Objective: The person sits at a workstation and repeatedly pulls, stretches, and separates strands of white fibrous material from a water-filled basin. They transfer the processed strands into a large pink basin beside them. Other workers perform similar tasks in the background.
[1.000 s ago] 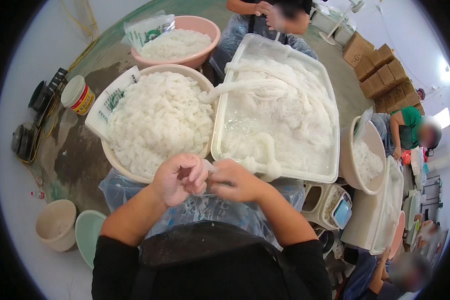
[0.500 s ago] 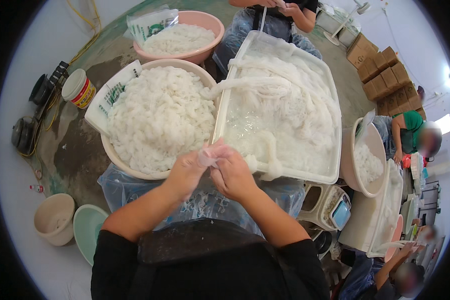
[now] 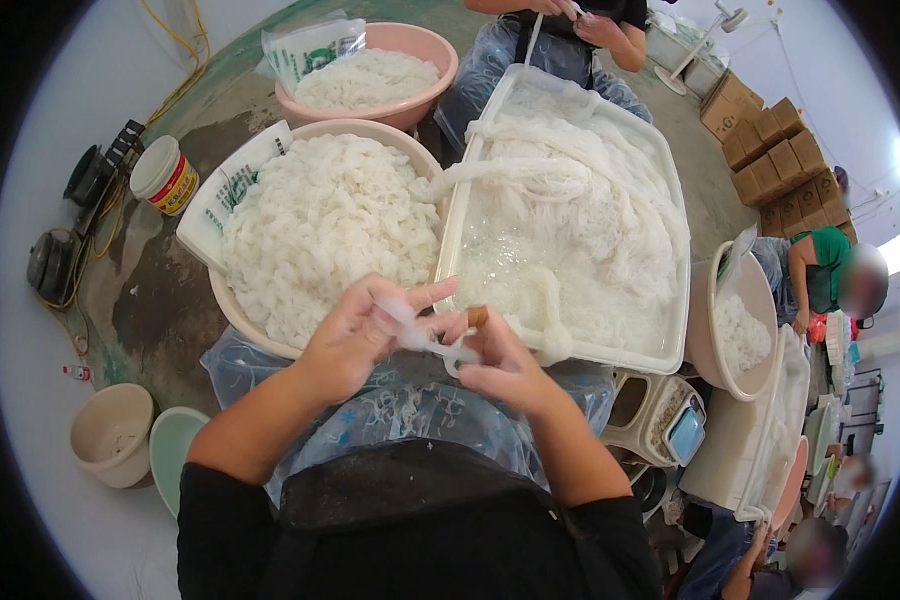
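Observation:
Between my hands runs a short, wet, whitish translucent strand (image 3: 410, 334) that looks like sausage casing. My left hand (image 3: 345, 340) pinches one part of it, with the index finger stretched out to the right. My right hand (image 3: 505, 368) has the other end at its fingertips, and a small brown band (image 3: 478, 317) sits on one finger. Both hands are over my lap, in front of a beige basin (image 3: 225, 290) heaped with white casing pieces (image 3: 325, 225). Long white strands (image 3: 590, 200) lie in water in the white tray (image 3: 682, 290) to the right.
A pink basin (image 3: 440, 85) with more white material stands behind. Empty-looking beige (image 3: 110, 420) and green (image 3: 175, 455) basins sit at left, near a white bucket (image 3: 160, 172). At right are a filled basin (image 3: 705, 345) and stacked cartons (image 3: 780, 150). Co-workers sit across and to the right.
My hands have drawn apart from a close pinch, and the strand now stretches between them. The brown band on my right finger has come into sight.

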Available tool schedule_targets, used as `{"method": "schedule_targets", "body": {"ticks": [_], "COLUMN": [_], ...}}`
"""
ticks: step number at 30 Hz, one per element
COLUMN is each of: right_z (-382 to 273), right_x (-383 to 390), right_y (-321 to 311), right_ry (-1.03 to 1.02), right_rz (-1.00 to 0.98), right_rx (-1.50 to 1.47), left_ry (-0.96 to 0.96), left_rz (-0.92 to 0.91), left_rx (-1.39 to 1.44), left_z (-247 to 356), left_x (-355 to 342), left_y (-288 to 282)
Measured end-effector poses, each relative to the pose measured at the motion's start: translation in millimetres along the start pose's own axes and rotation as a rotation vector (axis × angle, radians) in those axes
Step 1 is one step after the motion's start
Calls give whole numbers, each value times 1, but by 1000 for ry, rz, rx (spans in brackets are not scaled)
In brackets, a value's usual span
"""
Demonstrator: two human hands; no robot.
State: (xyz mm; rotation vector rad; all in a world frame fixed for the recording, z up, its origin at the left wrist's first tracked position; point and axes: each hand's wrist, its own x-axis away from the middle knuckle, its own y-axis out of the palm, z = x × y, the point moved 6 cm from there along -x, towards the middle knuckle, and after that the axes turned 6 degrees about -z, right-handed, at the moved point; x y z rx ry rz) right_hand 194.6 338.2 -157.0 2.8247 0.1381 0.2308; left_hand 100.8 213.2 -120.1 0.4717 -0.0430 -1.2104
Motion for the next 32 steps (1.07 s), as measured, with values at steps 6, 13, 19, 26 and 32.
{"method": "schedule_targets", "body": {"ticks": [6, 13, 19, 26, 32], "right_z": [1, -39, -77, -31, -8], "right_x": [-11, 2, 2, -8, -16], "right_y": [21, -19, 50, 11, 1], "right_ry": [-74, -210, -429, -658, -321], "right_rz": [-231, 300, -404, -9, 144], "right_rx": [433, 710, 236, -272, 957], "left_ry": [175, -472, 198, 299, -6], "left_rz": [213, 163, -172, 94, 14], "left_rx": [-154, -51, -1465, -1021, -807], "left_z": [-3, 1, 7, 11, -10], "left_x": [-1, 16, -14, -10, -12], "left_y": [8, -40, 23, 13, -3]}}
